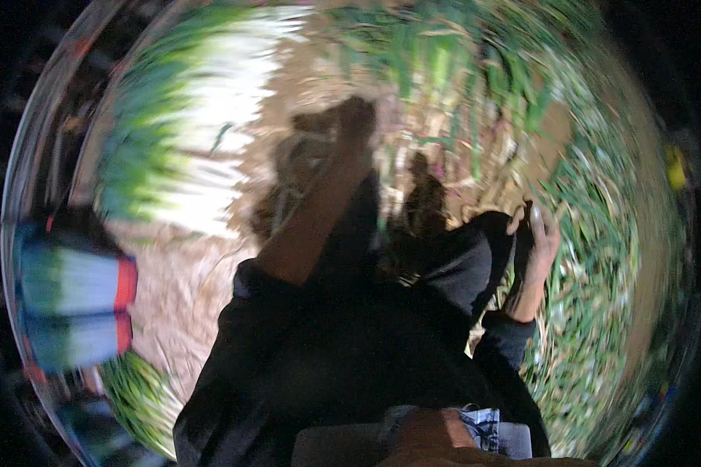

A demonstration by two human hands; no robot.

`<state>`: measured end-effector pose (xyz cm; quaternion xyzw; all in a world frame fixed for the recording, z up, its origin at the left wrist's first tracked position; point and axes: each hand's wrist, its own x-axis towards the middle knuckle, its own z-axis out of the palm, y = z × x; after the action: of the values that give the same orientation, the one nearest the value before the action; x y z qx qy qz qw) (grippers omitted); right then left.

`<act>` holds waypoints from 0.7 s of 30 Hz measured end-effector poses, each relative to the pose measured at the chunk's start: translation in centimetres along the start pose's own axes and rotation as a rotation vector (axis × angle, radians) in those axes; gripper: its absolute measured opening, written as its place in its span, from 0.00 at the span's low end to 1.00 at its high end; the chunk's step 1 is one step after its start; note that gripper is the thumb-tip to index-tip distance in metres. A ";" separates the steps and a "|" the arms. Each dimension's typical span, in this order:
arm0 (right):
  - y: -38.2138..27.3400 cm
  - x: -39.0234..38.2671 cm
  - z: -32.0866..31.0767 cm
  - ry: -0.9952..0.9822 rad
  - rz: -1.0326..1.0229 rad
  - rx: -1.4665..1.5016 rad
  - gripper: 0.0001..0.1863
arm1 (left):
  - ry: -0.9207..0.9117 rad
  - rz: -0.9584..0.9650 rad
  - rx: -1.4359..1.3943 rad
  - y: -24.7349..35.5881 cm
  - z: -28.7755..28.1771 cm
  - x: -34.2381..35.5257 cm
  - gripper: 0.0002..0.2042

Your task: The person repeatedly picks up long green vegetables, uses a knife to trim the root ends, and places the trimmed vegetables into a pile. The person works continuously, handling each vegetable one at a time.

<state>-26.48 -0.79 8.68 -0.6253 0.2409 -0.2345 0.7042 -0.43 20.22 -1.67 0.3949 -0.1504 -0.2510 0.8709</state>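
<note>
The picture is heavily smeared by motion. My left forearm, bare below a pushed-up dark sleeve, reaches forward over brown soil. My left hand (pixel 349 123) at its end is a dark blur beside a grey-brown clump (pixel 300 159); whether it holds anything cannot be made out. My right hand (pixel 539 243) is at the right, its wrist in a dark cuff. Its fingers curl over the edge of a dark cloth (pixel 475 261) that covers my bent leg. Blue denim (pixel 483 424) shows at the lower edge.
Green leafy plants (pixel 600 257) fill the right side and the top. Bare brown soil (pixel 187 272) lies at left centre, with a bright pale patch (pixel 218 117) beyond it. A blue, white and red striped thing (pixel 74 303) sits at the far left.
</note>
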 end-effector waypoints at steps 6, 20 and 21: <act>5.3 5.1 -9.6 0.279 0.169 -0.202 0.14 | -0.376 0.255 -0.228 2.1 6.0 8.6 0.23; 27.0 21.9 0.3 -0.308 0.313 -0.894 0.16 | 0.162 -0.338 -0.358 -0.1 1.6 11.6 0.11; 31.1 23.7 0.2 -0.315 0.199 -0.965 0.16 | 0.117 -0.313 -0.268 -0.1 2.1 11.3 0.11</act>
<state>-7.11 -12.28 -23.30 -0.8807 0.2710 0.0684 0.3825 7.91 12.60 0.32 0.3080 -0.0018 -0.3779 0.8731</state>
